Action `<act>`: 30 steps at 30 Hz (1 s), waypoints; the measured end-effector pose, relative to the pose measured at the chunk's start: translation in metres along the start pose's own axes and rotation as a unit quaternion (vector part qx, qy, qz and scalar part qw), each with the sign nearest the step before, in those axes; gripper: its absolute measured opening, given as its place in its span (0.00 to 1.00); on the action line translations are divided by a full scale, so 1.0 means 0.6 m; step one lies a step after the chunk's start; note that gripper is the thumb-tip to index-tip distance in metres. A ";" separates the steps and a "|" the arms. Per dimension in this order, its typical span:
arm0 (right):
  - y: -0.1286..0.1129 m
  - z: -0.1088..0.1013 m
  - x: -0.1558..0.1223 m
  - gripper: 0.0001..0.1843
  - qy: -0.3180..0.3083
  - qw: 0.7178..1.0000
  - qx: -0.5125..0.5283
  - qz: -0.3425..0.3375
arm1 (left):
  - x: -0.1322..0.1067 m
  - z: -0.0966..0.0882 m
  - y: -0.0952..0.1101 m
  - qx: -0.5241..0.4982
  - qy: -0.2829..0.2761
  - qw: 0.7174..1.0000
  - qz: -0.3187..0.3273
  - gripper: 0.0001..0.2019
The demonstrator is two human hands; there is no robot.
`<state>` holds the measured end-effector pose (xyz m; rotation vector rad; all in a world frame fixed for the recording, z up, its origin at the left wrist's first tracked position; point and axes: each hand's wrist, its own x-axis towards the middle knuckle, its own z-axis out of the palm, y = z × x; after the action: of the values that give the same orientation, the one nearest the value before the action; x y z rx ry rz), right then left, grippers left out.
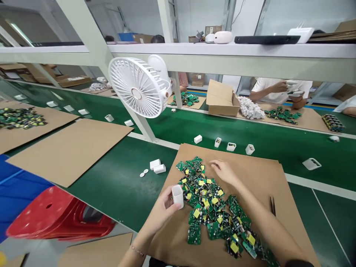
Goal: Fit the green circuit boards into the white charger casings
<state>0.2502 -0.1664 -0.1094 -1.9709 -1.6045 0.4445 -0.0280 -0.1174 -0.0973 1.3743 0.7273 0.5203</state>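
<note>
Lower centre: the left hand (162,207) grasps a white plastic casing (178,195) between thumb and fingers, at the left edge of a pile of green circuit boards (211,207). The right hand (224,171), fingers loosely spread and gripping nothing visible, rests at the pile's upper edge. The pile lies on a cardboard sheet (250,167), with tweezers (272,205) at right. Just above, a row of white casings (230,146) stands on the green belt (264,129). A white fan (139,89), upper centre-left, hides part of the far bench. A co-worker's hands (283,87) appear upper right.
</note>
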 end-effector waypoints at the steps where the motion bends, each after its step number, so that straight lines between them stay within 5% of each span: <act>1: 0.004 0.016 0.023 0.11 -0.011 1.000 -0.012 0.000 | -0.012 -0.005 -0.009 -0.027 0.031 0.999 -0.002 0.25; 6: -0.009 0.078 0.072 0.13 -0.057 0.996 -0.057 -0.024 | -0.048 -0.021 -0.045 -0.066 0.079 0.995 -0.003 0.28; 11: -0.013 0.055 0.035 0.11 -0.016 0.998 -0.058 -0.010 | -0.040 -0.023 -0.037 -0.082 0.060 0.995 0.011 0.27; 15: -0.032 0.013 -0.030 0.15 0.051 0.998 -0.025 0.027 | -0.012 0.005 -0.002 -0.090 -0.024 0.994 0.049 0.24; 21: -0.120 -0.011 -0.161 0.23 0.077 0.994 0.071 0.012 | 0.014 0.065 0.022 -0.178 -0.223 0.957 0.050 0.25; 27: -0.137 0.000 -0.210 0.25 0.142 0.942 0.297 -0.057 | -0.007 0.075 0.037 -0.136 -0.304 0.936 0.118 0.22; 30: -0.138 0.007 -0.214 0.26 0.213 0.915 0.341 -0.030 | -0.022 0.074 0.054 -0.063 -0.288 0.948 0.123 0.23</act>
<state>0.1533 -0.2793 -0.0739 -1.3591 -1.0363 0.4350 -0.0020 -0.1525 -0.0616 1.4077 0.0459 0.3238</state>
